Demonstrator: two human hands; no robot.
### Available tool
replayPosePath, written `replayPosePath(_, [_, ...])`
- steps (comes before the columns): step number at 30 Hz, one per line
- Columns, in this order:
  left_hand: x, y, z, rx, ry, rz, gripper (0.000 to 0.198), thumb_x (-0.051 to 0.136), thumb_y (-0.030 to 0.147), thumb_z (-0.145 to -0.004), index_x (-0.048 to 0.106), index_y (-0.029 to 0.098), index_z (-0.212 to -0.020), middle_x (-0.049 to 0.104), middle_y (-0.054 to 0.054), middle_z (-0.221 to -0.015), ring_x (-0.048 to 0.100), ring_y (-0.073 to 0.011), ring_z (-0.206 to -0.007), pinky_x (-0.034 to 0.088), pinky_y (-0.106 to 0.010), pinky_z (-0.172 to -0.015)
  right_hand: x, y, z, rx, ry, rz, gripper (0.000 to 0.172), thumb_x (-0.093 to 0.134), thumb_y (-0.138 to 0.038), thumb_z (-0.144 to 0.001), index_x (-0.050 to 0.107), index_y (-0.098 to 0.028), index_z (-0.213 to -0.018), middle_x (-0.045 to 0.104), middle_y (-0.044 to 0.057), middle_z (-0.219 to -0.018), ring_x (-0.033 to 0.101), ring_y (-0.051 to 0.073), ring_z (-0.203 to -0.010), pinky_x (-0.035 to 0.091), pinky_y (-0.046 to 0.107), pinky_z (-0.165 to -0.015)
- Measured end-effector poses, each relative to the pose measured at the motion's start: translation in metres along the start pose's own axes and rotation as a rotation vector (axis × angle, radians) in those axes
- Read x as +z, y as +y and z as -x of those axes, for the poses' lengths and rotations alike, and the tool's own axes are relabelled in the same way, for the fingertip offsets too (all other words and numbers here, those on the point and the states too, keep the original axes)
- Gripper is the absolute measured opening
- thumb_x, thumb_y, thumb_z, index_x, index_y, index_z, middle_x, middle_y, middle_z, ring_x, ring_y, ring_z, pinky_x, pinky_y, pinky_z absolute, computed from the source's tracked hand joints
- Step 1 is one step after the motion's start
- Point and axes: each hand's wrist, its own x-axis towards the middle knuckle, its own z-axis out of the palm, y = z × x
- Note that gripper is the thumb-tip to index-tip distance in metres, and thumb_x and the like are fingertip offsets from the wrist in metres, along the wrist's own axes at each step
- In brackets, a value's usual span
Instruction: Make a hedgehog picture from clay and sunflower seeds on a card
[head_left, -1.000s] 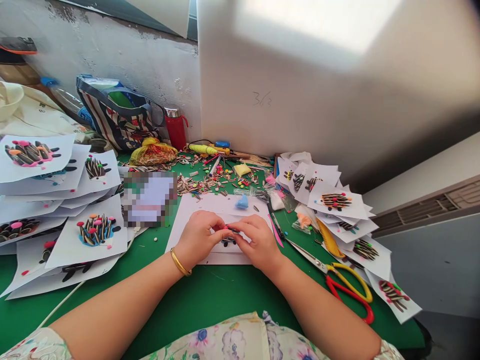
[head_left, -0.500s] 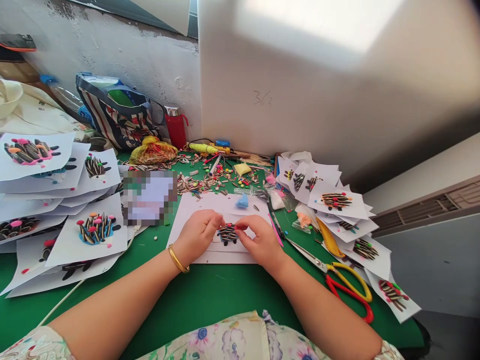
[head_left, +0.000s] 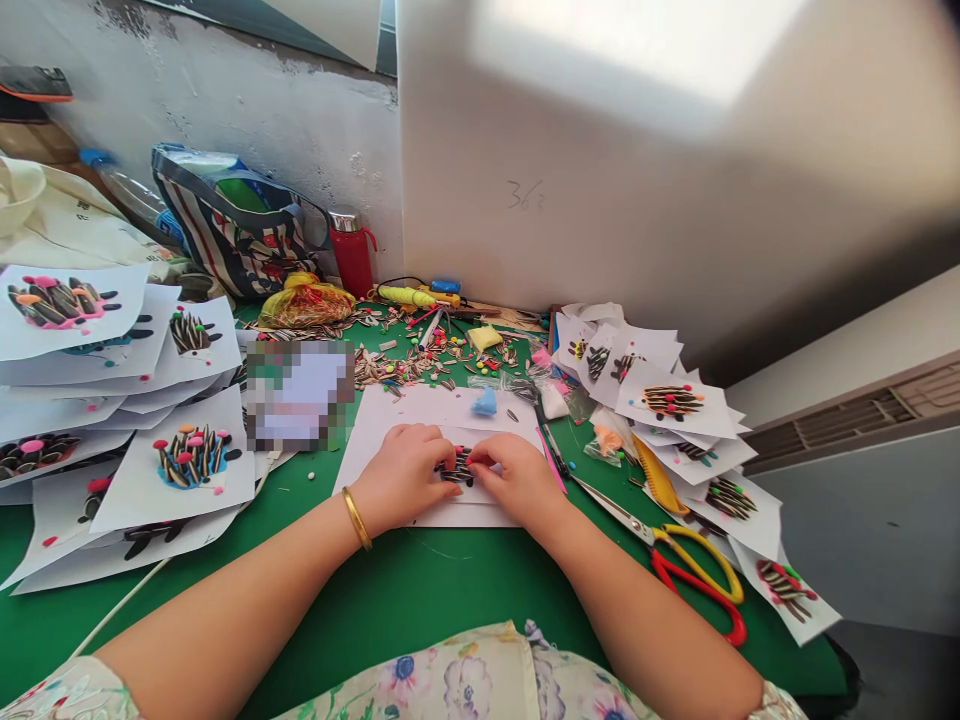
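Note:
Between my hands lies a small figure of striped sunflower seeds (head_left: pixel 454 466) with red dots on it, on white paper (head_left: pixel 442 405). My left hand (head_left: pixel 401 474), with a gold bangle at the wrist, reaches over its left end, thumb and fingers apart on either side of the seeds. At the right end, my right hand (head_left: pixel 514 476) has thumb and forefinger pinched together against the figure. A spot of red shows by those fingertips, but what they hold is hidden. A lump of blue clay (head_left: pixel 484 402) sits on the paper behind the figure.
Finished-looking seed cards are piled at left (head_left: pixel 187 455) and right (head_left: pixel 675 402). Open scissors (head_left: pixel 660 540) lie beside my right forearm, near a yellow cutter (head_left: pixel 658 475). Loose seeds (head_left: pixel 390 368), small coloured balls and a red flask (head_left: pixel 351 258) are farther back.
My left hand has gone from a pinch above the figure to spread fingers lowered around its left end. My right hand stays pinched at the right end, slightly lower.

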Motion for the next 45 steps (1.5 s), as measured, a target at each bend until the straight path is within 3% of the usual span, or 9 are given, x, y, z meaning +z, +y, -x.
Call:
replayPosePath(18, [0.003, -0.003, 0.0, -0.006, 0.007, -0.014, 0.019, 0.077, 0.037, -0.071, 0.066, 0.022, -0.078, 0.064, -0.002, -0.084, 0.059, -0.0234, -0.089, 0.038, -0.038, -0.083, 0.008, -0.003, -0.004, 0.007, 0.039, 0.076, 0.006, 0.072, -0.017, -0.079, 0.07, -0.022, -0.081, 0.069, 0.002, -0.081, 0.06, 0.019, -0.084, 0.044, 0.032, -0.076])
replayPosePath(40, [0.002, -0.002, 0.001, 0.026, 0.037, -0.022, 0.025, 0.077, 0.035, -0.071, 0.065, 0.023, -0.09, 0.064, -0.002, -0.087, 0.059, -0.0238, -0.09, 0.039, -0.038, -0.084, 0.014, -0.006, -0.004, -0.007, 0.023, 0.126, 0.007, 0.071, -0.02, -0.08, 0.072, -0.023, -0.086, 0.069, 0.002, -0.081, 0.06, 0.019, -0.083, 0.043, 0.032, -0.077])
replayPosePath(45, [0.001, -0.001, 0.001, 0.029, 0.067, 0.01, 0.024, 0.075, 0.037, -0.074, 0.064, 0.022, -0.089, 0.065, -0.002, -0.085, 0.059, -0.0227, -0.088, 0.038, -0.036, -0.083, 0.0, 0.0, -0.006, -0.051, 0.074, 0.11, 0.012, 0.07, -0.029, -0.083, 0.071, -0.021, -0.092, 0.07, 0.003, -0.086, 0.061, 0.018, -0.085, 0.044, 0.031, -0.079])
